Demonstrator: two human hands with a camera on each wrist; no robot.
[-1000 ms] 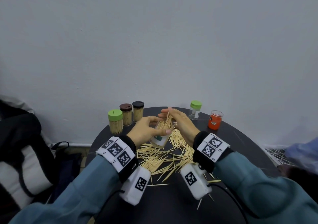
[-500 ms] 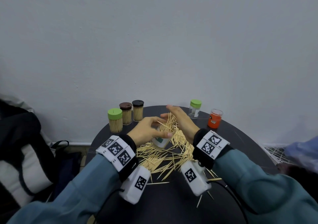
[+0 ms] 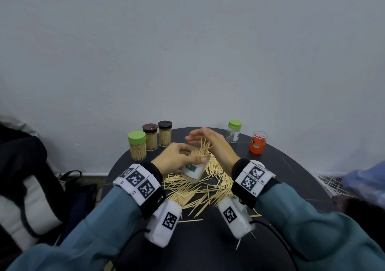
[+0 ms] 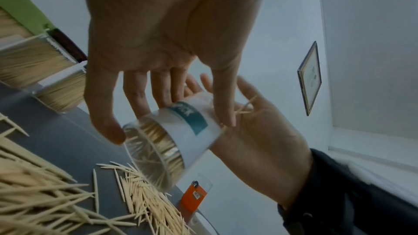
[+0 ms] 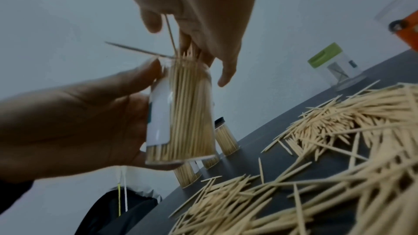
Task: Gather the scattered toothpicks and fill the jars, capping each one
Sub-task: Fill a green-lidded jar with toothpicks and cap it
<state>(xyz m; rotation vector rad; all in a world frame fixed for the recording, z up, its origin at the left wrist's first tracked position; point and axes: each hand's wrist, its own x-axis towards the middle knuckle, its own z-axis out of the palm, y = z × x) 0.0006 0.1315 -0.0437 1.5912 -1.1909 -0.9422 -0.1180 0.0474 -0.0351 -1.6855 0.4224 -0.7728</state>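
My left hand (image 3: 183,158) grips a clear uncapped jar (image 3: 192,169) with a white and teal label, tilted just above the dark round table (image 3: 208,239). In the left wrist view its fingers (image 4: 106,128) and thumb wrap the jar (image 4: 172,137). The jar (image 5: 187,113) is packed with toothpicks, and some (image 3: 203,146) splay out of its mouth. My right hand (image 3: 208,140) hovers open at the mouth, fingers (image 5: 226,74) straight against the protruding tips. Scattered toothpicks (image 3: 187,191) lie beneath both hands.
Three capped, filled jars stand at the back left: green lid (image 3: 136,146), brown lid (image 3: 150,137), black lid (image 3: 165,133). A nearly empty green-lidded jar (image 3: 233,131) and an orange jar (image 3: 258,142) stand back right. A bag (image 3: 25,177) sits left of the table.
My right hand has let go of the bundle it was holding in the jar mouth, and its fingers have straightened and lifted slightly. The toothpicks now fan out of the jar.
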